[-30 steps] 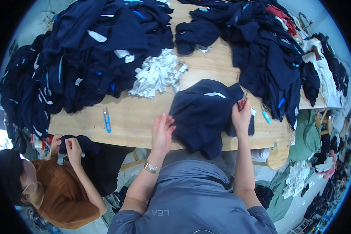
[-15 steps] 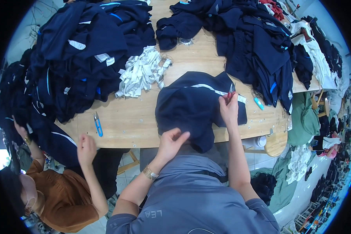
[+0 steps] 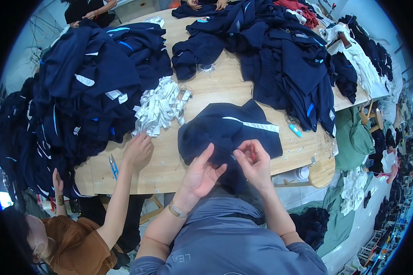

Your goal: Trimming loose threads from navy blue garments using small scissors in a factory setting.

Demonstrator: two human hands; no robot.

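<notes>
A navy garment piece [image 3: 206, 133] with a white stripe lies bunched on the table in front of me, its near end reaching over the edge. My left hand [image 3: 202, 176] is open at its near side, palm turned up and thumb raised, holding nothing I can see. Close by on the right, my right hand [image 3: 254, 162] is closed over the garment around small red-handled snips [image 3: 253, 156]. Only a bit of red shows between the fingers; the blades are mostly hidden.
Piles of navy garments [image 3: 92, 68] [image 3: 289, 64] flank the wooden table [image 3: 220, 87]. White strips [image 3: 160, 105] are heaped left, touched by a co-worker's hand [image 3: 140, 149]. Blue snips [image 3: 114, 166] and a light-blue capped item [image 3: 295, 131] lie near. More people's hands [image 3: 209, 4] work at the back.
My right hand has drawn back from the garment's far right, toward my left hand. My left hand has turned palm up. The co-worker's hand has reached the white strips.
</notes>
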